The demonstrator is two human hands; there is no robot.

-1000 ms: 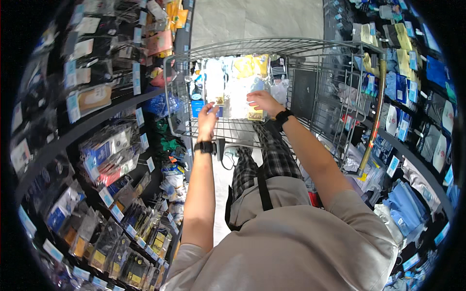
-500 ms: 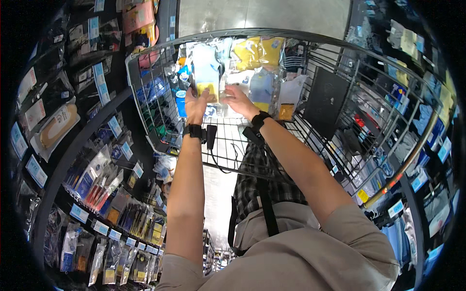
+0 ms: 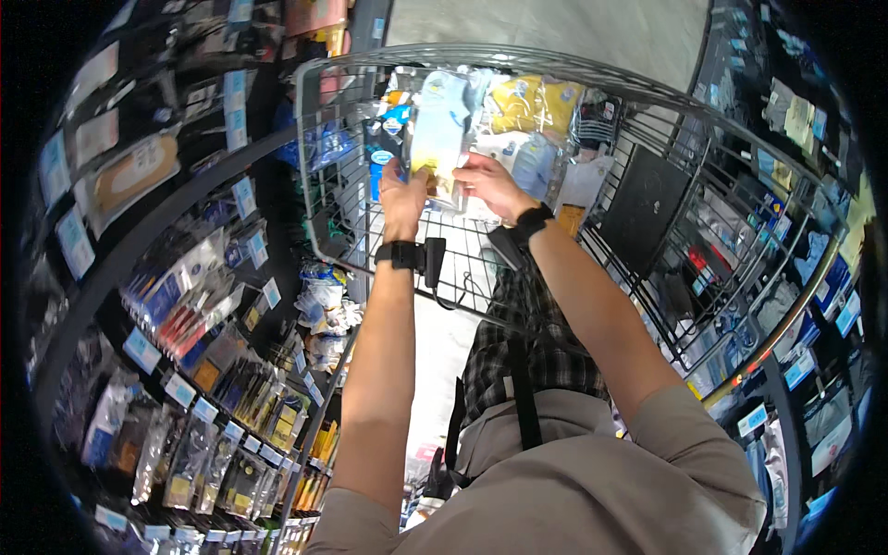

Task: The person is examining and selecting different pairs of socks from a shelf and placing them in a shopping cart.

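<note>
- Left hand (image 3: 404,199): closed on the lower end of a pale blue package (image 3: 439,116), thumb laid across its front.
- Right hand (image 3: 499,190): fingers bent, tips at the package's right edge – whether they pinch it or only touch it cannot be told.
- Pale blue package: between both hands, reaching forward from them over the basket; clear glossy film, yellowish patch near the left thumb. Whether it rests on the goods beneath cannot be told.
- Wire cart (image 3: 518,61): grey metal mesh, surrounding both hands; open grid below the wrists, pale ground showing through.
- Yellow garment pack (image 3: 536,104): ahead of the right hand, clear film, bright glare.
- Blue-grey pack (image 3: 534,165): just right of the right hand's fingers.
- Blue packet (image 3: 380,162): just left of the left hand's fingertips.
- Black panel (image 3: 640,211): flat and dark, well to the right of the right hand, against the mesh.
- Cart handle (image 3: 772,344): farther right of the right hand, a curved bar, worn in appearance.
- Floor (image 3: 536,28): smooth grey, beyond the hands – an aisle between racks.
- Left shelving (image 3: 185,208): left of the left hand, dark, densely hung with bagged goods and light blue labels.
- Right shelving (image 3: 786,444): well right of the right hand, similarly stocked.
</note>
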